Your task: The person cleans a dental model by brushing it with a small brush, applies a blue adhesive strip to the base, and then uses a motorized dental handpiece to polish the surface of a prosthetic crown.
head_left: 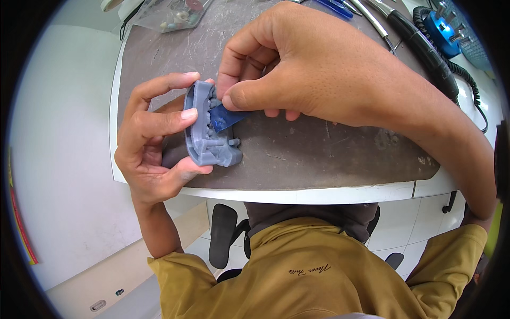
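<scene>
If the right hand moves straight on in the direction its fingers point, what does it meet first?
Probably the grey dental model. The right hand points left and pinches a blue strip already lying against the model's teeth; behind it is the left hand.

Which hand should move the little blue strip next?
Probably the right hand: it already pinches the blue strip against the grey teeth model. The left hand is busy gripping that model.

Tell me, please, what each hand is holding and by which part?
Left hand grips the grey dental model by its outer curved base; right hand pinches the blue strip by its upper end.
</scene>
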`<state>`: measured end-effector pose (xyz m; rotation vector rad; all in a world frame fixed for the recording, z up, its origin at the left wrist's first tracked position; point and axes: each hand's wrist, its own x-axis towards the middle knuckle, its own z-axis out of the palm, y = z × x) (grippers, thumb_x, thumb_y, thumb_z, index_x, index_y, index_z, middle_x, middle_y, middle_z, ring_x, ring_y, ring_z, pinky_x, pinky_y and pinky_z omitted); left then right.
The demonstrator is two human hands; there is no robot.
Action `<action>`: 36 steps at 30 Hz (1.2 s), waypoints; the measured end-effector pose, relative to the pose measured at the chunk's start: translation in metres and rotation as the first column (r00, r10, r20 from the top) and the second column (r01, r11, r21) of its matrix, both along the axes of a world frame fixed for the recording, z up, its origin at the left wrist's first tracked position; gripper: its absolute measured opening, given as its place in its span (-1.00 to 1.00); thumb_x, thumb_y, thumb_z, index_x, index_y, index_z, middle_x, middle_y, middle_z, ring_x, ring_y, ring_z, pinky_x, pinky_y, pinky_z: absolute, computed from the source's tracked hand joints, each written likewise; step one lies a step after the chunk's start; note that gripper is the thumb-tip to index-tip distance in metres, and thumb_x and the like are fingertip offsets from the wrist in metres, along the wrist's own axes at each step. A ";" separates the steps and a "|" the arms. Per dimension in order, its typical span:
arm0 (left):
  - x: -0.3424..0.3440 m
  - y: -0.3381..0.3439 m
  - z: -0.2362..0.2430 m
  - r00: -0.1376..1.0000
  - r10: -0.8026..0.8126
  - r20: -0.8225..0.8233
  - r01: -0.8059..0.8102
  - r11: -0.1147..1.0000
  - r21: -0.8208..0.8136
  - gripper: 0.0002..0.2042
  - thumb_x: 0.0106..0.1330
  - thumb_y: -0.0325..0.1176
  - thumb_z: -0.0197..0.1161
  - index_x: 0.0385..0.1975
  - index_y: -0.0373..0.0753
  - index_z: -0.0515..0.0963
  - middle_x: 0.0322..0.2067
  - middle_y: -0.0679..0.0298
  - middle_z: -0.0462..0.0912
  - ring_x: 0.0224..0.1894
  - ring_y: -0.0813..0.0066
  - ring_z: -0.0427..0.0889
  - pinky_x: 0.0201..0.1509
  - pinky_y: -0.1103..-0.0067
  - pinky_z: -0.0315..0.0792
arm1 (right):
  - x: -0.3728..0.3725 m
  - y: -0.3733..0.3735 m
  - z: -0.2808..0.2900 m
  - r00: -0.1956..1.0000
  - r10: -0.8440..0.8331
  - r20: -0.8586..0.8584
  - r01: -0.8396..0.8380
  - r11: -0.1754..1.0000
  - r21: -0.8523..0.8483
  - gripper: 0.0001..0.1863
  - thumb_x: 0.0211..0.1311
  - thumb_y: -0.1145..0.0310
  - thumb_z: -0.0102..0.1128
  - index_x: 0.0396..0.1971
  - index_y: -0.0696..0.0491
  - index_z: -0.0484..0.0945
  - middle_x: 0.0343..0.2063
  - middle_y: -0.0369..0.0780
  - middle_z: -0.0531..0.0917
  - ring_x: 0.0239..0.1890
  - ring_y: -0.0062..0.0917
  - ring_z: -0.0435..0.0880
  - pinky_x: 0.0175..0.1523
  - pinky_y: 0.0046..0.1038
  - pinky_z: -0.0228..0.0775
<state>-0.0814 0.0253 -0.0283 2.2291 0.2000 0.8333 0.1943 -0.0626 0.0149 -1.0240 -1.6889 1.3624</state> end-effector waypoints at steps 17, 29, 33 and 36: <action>-0.001 -0.001 -0.004 1.000 -0.003 0.001 0.003 1.000 -0.027 -0.47 0.01 -0.27 0.68 -0.07 -0.38 0.60 0.20 -0.29 0.42 0.17 -0.13 0.64 0.22 0.22 0.62 | 0.002 -0.006 -0.009 0.998 -0.030 -0.049 0.038 0.983 0.180 -0.69 0.38 0.32 0.18 -0.21 0.31 0.69 -0.37 -0.01 0.77 -0.31 -0.47 0.74 -0.09 -0.45 0.56; -0.001 -0.001 -0.003 1.000 0.004 -0.013 -0.004 1.000 -0.007 -0.45 0.02 -0.21 0.68 -0.07 -0.37 0.61 0.18 -0.28 0.43 0.15 -0.06 0.66 0.20 0.25 0.63 | -0.007 -0.003 -0.007 0.997 -0.016 -0.074 0.017 1.000 0.021 -0.74 0.33 0.40 0.19 -0.19 0.33 0.62 -0.37 -0.06 0.76 -0.32 -0.50 0.72 -0.15 -0.52 0.56; 0.000 0.000 -0.004 1.000 -0.010 -0.002 0.010 1.000 0.006 -0.45 0.03 -0.21 0.68 -0.06 -0.36 0.61 0.18 -0.28 0.44 0.15 -0.05 0.66 0.19 0.26 0.64 | -0.015 -0.011 -0.003 0.974 -0.189 0.122 0.170 0.974 0.152 -0.76 0.32 0.42 0.20 -0.20 0.33 0.59 -0.38 -0.06 0.75 -0.33 -0.51 0.72 -0.17 -0.54 0.56; 0.000 0.001 -0.004 1.000 -0.008 -0.007 0.008 1.000 0.013 -0.45 0.02 -0.21 0.68 -0.06 -0.36 0.61 0.18 -0.28 0.43 0.15 -0.04 0.66 0.18 0.28 0.65 | -0.018 -0.012 -0.005 0.969 -0.212 0.123 0.198 0.973 0.121 -0.78 0.32 0.43 0.20 -0.22 0.32 0.59 -0.39 -0.06 0.75 -0.34 -0.52 0.72 -0.18 -0.53 0.56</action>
